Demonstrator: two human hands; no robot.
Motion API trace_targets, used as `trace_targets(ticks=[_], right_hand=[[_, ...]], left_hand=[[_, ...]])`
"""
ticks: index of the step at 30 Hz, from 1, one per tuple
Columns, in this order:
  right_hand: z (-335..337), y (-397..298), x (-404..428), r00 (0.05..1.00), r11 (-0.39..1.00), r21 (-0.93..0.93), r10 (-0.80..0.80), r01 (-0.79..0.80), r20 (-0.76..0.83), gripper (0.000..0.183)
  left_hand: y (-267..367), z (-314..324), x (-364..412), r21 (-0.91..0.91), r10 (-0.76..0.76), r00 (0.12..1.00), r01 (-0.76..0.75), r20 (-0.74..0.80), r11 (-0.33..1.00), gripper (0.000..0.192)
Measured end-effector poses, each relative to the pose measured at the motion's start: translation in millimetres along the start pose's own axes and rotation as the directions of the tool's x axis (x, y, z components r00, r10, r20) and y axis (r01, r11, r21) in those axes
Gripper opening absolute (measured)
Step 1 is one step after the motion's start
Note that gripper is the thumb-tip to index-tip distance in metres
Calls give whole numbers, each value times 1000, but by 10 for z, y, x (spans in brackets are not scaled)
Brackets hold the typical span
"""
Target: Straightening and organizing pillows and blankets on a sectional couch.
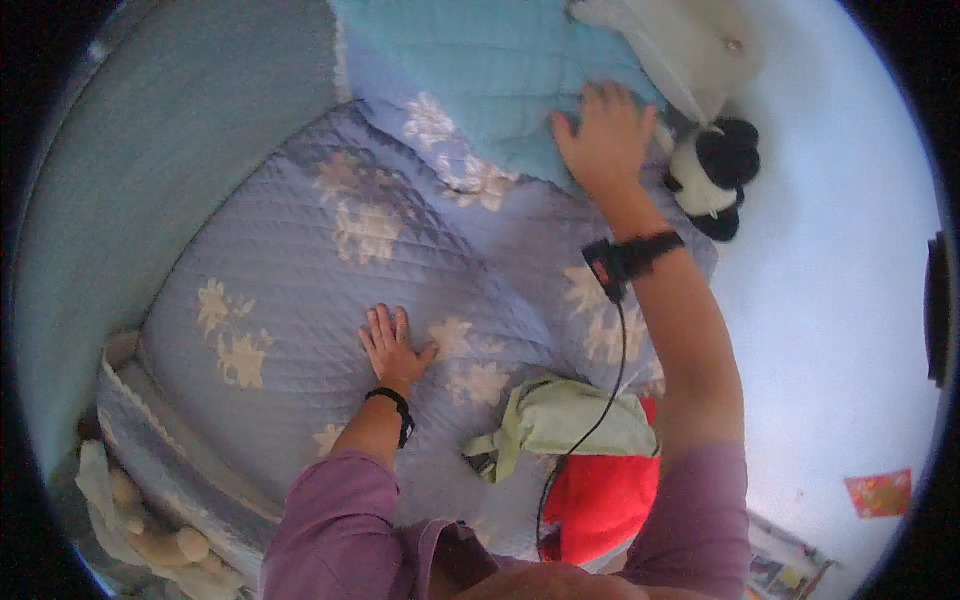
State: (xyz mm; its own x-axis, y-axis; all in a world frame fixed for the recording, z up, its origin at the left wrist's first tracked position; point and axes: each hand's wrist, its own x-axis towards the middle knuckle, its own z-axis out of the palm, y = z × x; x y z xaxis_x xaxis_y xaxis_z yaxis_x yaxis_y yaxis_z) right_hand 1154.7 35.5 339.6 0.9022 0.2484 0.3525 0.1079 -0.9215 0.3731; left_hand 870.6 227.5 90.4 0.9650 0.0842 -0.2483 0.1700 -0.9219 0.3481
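My left hand (391,349), with a black band at its wrist, lies palm down with spread fingers on a quilted grey-purple bedspread (300,300) with pale flower patterns. Further up and to the right, my right hand (606,139) rests flat, fingers apart, on a teal quilted cover (495,82). A black strap with a small device (609,268) and a cable is around my right wrist. Neither hand grips anything. Folds run across the bedspread between the hands, and part of it overlaps at the teal cover's edge.
A black-and-white plush toy (712,180) lies by the pale wall, below a whitish object (690,52). Near my body are a light green fabric item (577,420) and a red one (604,502). Plush-like items (165,540) sit at the lower left.
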Motion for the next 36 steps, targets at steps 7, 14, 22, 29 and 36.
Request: trace_targets(ticks=[7, 14, 22, 29, 36], right_hand=[[-982, -1153, 656, 823, 806, 369, -237, 463, -516, 28], [-1115, -836, 1602, 986, -106, 980, 17, 169, -168, 21], [-411, -1404, 1052, 572, 645, 97, -585, 758, -575, 55], [211, -2363, -216, 804, 692, 683, -533, 235, 263, 49], [1509, -2641, -234, 968, 749, 660, -199, 51, 151, 58]], left_hand=[[-73, 29, 18, -61, 25, 998, -22, 59, 998, 89], [-29, 54, -12, -56, 50, 998, -53, -42, 997, 83], [12, -147, 45, -89, 42, 995, -33, 96, 995, 87], [-206, 76, -61, -110, 21, 999, -24, -30, 994, 86], [-123, 14, -44, -134, 96, 993, -87, 62, 987, 81]])
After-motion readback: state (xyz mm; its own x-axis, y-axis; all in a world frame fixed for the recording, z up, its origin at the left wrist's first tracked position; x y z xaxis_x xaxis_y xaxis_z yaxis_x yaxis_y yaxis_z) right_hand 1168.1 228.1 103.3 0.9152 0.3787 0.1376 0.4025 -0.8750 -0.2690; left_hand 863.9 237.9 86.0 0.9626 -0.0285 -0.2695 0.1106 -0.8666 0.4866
